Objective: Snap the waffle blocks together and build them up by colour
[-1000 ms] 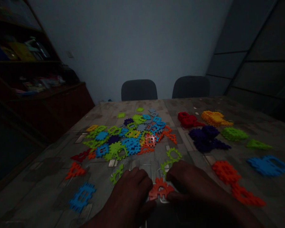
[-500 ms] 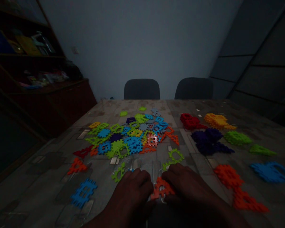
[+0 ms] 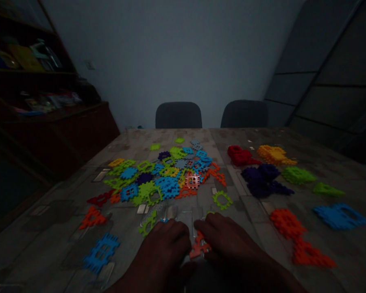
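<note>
While both hands rest at the near side of the table (image 3: 61, 228), the orange piece (image 3: 199, 246) sits between them, partly covered. It lies just to the right of the left hand (image 3: 167, 244) and under the curled fingers of the right hand (image 3: 225, 234), which is the nearer of the two. The right hand appears to hold it, fingers bent over its far right part and thumb low at its near side. The left hand's fingers are curled inward beside its left edge; whether they grip it or merely touch it cannot be told. The exposed portion slants from near left to far right; its true long axis cannot be confirmed, the remainder being hidden. Beyond the left hand's knuckles, slightly left, lies a green piece (image 3: 148, 225); farther left and nearer is a blue piece (image 3: 101, 252). Past the right hand lies a green ring (image 3: 229, 201), apart from its fingers. The mixed pile (image 3: 167, 183) stands farther out, and an orange stack (image 3: 285, 224) lies well to the right.
</note>
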